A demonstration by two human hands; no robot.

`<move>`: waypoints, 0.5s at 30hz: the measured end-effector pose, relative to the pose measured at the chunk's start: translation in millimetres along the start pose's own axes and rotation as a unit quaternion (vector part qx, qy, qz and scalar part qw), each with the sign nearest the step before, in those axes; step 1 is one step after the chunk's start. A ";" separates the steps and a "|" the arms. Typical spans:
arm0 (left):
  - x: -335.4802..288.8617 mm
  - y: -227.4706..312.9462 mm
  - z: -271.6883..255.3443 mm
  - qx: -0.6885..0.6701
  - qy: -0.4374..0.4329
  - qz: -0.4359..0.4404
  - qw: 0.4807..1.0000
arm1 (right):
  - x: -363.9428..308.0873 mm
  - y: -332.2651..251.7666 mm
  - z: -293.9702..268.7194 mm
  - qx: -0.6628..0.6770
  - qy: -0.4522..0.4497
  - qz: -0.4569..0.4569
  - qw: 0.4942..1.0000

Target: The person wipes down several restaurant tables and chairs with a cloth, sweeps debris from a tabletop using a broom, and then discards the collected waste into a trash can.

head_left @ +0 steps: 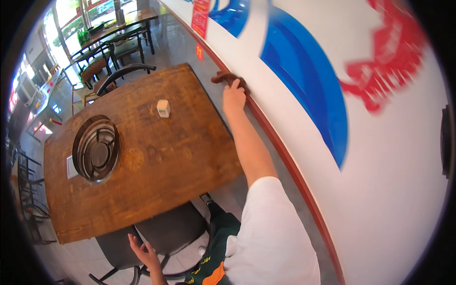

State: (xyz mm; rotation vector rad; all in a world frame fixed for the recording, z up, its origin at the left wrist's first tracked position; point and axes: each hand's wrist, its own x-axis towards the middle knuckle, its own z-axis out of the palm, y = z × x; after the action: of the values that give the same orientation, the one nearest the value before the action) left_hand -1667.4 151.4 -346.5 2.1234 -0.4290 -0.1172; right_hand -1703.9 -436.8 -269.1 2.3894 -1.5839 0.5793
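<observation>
My right arm stretches far forward along the wall. At its end my right hand (234,98) presses a brown cloth (226,77) onto the dark red trim (279,135) that runs low along the white wall. Its fingers are bent over the cloth, which bunches up and sticks out to the left of the hand. Down at the lower left, my left hand (145,252) hangs over the dark chair seats by the near table edge. Nothing is in it, and its fingers are spread.
A brown wooden table (175,156) stands left of my arm. Set in it is a round metal burner (97,149); a small whitish box (163,108) sits farther back. Black chairs (173,228) are pushed under its near side. Another table (111,33) with chairs stands by the windows.
</observation>
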 end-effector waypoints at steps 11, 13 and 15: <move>-96.3 13.6 -67.2 -0.077 -0.157 0.100 0.979 | -390.6 202.9 -222.3 -0.049 -0.013 0.058 0.997; -107.1 24.5 -64.6 -0.070 -0.183 0.150 0.969 | -461.6 243.2 -259.3 -0.016 0.009 0.096 0.995; -111.4 32.6 -57.8 -0.086 -0.221 0.170 0.957 | -537.0 281.2 -300.5 -0.015 0.031 0.130 0.991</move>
State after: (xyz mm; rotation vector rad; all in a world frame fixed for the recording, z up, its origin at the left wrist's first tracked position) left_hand -1765.7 219.5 -296.3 1.8152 -1.0041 -0.4176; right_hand -2206.9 14.9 -243.4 2.1373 -1.8752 0.6661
